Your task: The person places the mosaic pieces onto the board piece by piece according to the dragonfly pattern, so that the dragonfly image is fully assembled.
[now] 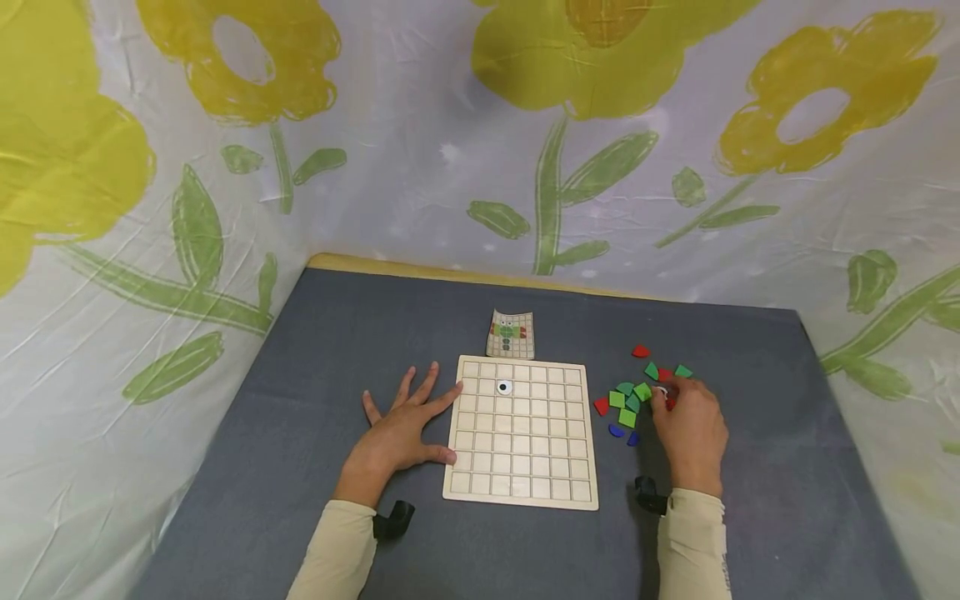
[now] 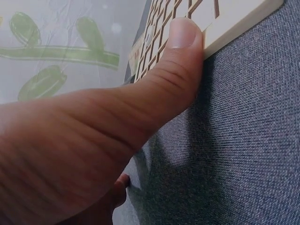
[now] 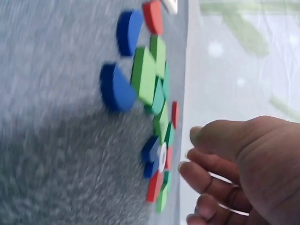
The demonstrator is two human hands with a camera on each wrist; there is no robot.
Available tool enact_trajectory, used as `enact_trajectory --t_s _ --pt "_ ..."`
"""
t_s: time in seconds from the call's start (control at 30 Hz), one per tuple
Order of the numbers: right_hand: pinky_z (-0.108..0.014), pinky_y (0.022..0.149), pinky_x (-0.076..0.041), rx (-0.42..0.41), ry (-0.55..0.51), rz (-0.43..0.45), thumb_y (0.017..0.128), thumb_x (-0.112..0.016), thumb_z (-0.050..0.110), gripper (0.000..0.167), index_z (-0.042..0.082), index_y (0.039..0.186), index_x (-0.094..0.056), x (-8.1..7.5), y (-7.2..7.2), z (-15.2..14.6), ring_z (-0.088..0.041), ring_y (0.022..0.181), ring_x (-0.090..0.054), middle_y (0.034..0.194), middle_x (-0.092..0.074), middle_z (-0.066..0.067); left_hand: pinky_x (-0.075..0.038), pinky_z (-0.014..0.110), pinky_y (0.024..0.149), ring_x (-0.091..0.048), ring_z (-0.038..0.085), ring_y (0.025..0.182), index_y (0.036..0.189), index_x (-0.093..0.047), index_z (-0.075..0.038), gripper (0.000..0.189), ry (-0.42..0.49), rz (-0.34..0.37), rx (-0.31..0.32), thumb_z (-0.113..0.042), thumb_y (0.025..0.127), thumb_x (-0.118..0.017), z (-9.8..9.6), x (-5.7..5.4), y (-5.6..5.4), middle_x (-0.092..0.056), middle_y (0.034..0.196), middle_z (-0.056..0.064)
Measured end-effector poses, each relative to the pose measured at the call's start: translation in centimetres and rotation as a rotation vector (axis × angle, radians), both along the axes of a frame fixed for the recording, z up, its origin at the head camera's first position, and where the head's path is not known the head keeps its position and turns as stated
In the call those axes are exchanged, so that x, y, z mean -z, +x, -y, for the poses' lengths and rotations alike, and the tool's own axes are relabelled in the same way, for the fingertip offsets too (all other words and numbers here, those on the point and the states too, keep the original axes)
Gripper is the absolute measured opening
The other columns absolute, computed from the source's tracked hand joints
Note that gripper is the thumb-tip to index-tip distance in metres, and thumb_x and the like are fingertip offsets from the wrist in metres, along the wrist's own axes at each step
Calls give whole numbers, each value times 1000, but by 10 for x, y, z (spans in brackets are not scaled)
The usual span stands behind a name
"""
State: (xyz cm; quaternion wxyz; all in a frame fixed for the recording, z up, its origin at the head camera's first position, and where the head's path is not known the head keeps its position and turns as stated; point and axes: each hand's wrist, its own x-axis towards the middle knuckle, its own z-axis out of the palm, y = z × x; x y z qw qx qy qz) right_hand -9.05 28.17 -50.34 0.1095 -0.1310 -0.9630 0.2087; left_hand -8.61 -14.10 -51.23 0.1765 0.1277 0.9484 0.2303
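Observation:
A pale wooden grid board (image 1: 525, 437) lies on the dark cloth, with a round eye piece (image 1: 505, 387) in an upper cell. My left hand (image 1: 401, 432) spreads its fingers at the board's left side; in the left wrist view its thumb (image 2: 183, 40) rests on the board's edge. To the right of the board, my right hand (image 1: 690, 429) hovers at a loose group of coloured pieces. The right wrist view shows its fingers loosely bent and apart, holding nothing visible. Below them lie a white disc (image 3: 162, 157), green squares (image 3: 144, 75), red pieces (image 3: 153, 18) and blue pieces (image 3: 115, 89).
A small picture card (image 1: 511, 337) with a grid pattern leans or curls at the board's far edge. A lone red piece (image 1: 641, 352) lies beyond the group. Flower-printed fabric (image 1: 420, 167) hangs behind the table's far edge.

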Motion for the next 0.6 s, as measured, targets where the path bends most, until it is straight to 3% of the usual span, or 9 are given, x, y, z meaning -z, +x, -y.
enact_trajectory --t_s 0.33,0.6 --pt "-56 60 -53 27 -4 113 99 -73 24 27 -1 109 -76 7 -1 -8 -41 84 -64 99 -64 -21 15 89 107 9 38 163 167 -30 -42 111 -8 8 9 -53 74 -90 1 -1 1 -2 178 1" --pt "-61 65 -55 38 -15 150 99 -72 24 27 -1 109 -77 6 -4 -10 -46 89 -66 104 -65 -23 15 89 107 9 37 163 166 -31 -42 111 -7 16 6 -53 73 -90 1 0 1 -2 178 1"
